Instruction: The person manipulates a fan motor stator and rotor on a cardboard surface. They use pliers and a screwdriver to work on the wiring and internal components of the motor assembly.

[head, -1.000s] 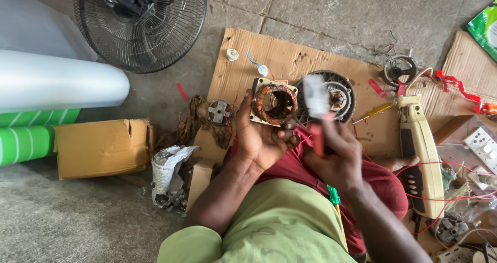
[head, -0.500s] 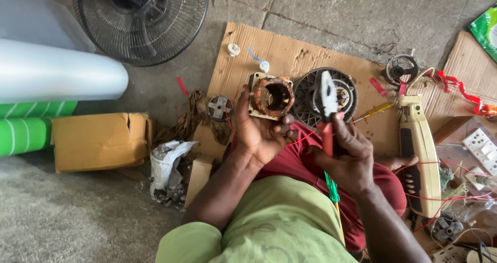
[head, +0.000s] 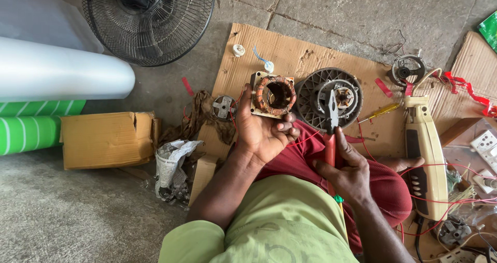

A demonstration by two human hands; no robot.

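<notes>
Stator point(head: 274, 95) with copper windings gripped in my left hand point(head: 261, 133), above cardboard sheet point(head: 310, 50). My right hand point(head: 349, 177) fisted round red-handled pliers point(head: 331, 131), tips up. Cardboard box point(head: 106, 139) left, contents unseen.

Stator point(head: 274, 95) in left hand point(head: 261, 131): copper windings looked dull reddish, metal core pale, matt. Pliers point(head: 332, 113) in right hand point(head: 349, 175): grey steel head, red rubbery grips. Round housing point(head: 310, 95): dark matt plastic, ribbed. Cardboard sheet point(head: 290, 50) was brown, rough, scuffed. Fan guard point(head: 150, 40): thin black wire. Floor point(head: 67, 216): rough grey concrete.
</notes>
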